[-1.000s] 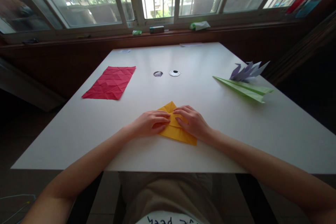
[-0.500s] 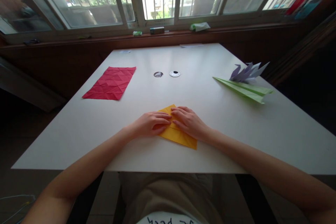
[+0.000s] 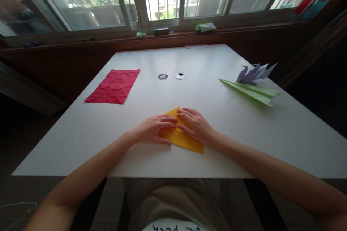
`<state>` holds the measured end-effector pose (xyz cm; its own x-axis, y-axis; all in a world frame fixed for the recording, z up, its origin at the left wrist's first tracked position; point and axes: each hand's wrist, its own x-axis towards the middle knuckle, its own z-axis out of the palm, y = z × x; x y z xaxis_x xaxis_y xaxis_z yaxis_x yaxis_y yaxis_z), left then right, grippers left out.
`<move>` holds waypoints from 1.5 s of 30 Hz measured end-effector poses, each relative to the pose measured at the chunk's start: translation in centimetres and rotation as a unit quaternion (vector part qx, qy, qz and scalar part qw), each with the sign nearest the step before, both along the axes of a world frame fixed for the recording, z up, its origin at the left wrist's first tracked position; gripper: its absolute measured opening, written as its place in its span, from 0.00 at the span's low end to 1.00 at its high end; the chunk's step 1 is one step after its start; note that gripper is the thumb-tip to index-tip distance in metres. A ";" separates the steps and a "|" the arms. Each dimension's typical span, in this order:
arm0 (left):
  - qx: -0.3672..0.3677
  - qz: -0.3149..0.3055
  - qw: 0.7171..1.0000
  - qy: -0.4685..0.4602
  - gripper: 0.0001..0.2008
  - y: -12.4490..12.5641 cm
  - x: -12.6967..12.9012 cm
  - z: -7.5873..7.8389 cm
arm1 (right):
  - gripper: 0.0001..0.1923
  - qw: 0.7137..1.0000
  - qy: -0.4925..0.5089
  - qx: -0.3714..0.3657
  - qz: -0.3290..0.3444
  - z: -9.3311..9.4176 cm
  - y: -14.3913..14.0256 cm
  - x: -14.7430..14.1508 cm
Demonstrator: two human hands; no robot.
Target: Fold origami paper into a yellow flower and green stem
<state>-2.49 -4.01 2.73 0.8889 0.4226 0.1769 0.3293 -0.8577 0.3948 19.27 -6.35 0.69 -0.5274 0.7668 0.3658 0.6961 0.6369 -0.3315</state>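
Note:
A folded sheet of yellow paper (image 3: 187, 142) lies on the white table near its front edge, directly before me. My left hand (image 3: 155, 130) rests over its left side, fingers stretched flat and the thumb spread toward the lower edge. From the right, my right hand (image 3: 195, 125) presses on the sheet with its fingers laid out and slightly bent. The fingertips of both hands almost meet at the middle of the paper. Parts of the sheet are hidden under both hands.
On the left of the table (image 3: 151, 97) is a creased red paper (image 3: 114, 86). Two small round discs, one silvery (image 3: 163, 77) and one white with a dark spot (image 3: 179, 76), lie farther back. At right sit a green paper plane (image 3: 251, 92) and a purple paper crane (image 3: 252, 74).
My left thumb has moved away from the fingers, down toward the paper's lower edge. My right hand and the yellow paper have stayed nearly in place.

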 end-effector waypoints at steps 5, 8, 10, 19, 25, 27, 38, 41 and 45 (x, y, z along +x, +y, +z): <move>0.015 0.019 1.000 0.007 0.27 -0.3 0.2 0.0 | 0.13 0.998 0.051 0.024 -0.005 0.4 -0.2 -0.1; 0.032 0.050 0.998 0.004 0.25 -0.3 0.3 -0.1 | 0.12 0.997 0.070 0.035 0.006 0.4 -0.3 -0.2; 0.041 0.061 0.997 -0.001 0.25 -0.3 0.2 -0.3 | 0.12 0.996 0.074 0.036 0.014 0.4 -0.3 -0.2; 0.048 0.095 0.994 -0.001 0.17 -0.5 0.3 -0.1 | 0.13 0.997 0.025 0.022 0.065 0.9 -1.0 -0.1; 0.057 0.097 0.993 0.028 0.16 -1.0 0.5 0.5 | 0.10 0.997 0.002 0.021 0.071 0.6 -0.8 0.0; 0.067 0.091 0.993 0.042 0.17 -1.0 0.5 0.6 | 0.08 0.997 0.001 0.024 0.069 0.5 -0.8 0.0; 0.066 0.131 0.989 0.033 0.18 -0.2 -0.2 0.2 | 0.10 0.999 0.027 0.029 -0.029 0.1 -0.7 0.1; 0.073 0.145 0.986 0.031 0.18 0.0 -0.4 0.0 | 0.14 0.997 0.037 0.013 -0.069 0.1 -0.7 0.2; 0.080 0.140 0.986 0.030 0.19 0.1 -0.4 0.0 | 0.16 0.995 0.027 0.007 -0.091 0.3 -0.7 0.2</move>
<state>-2.84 -3.91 2.70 0.7514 0.6247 0.2123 0.5811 -0.7790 0.2355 19.44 -7.02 1.02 -0.3601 0.8426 0.4005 0.7817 0.5068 -0.3633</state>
